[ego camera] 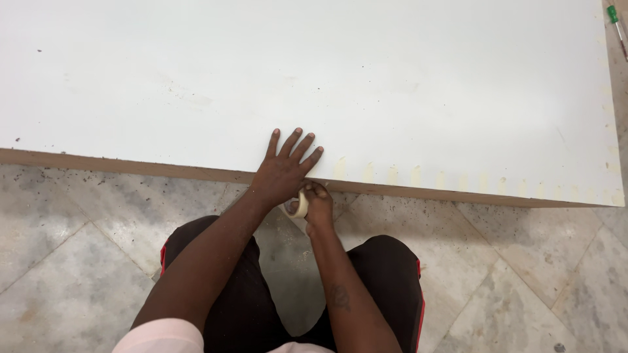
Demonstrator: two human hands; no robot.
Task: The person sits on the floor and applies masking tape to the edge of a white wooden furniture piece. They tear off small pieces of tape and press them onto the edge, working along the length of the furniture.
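A large white board lies flat on the floor, its brown raw edge facing me. My left hand rests flat on the board's near edge, fingers spread. Just below it, my right hand grips a small roll of pale masking tape against the edge. Several short strips of pale tape are stuck along the board's near edge to the right of my hands.
Grey marble floor tiles with dust and crumbs spread below the board. My knees in dark trousers are under me. A green-handled screwdriver lies at the top right corner.
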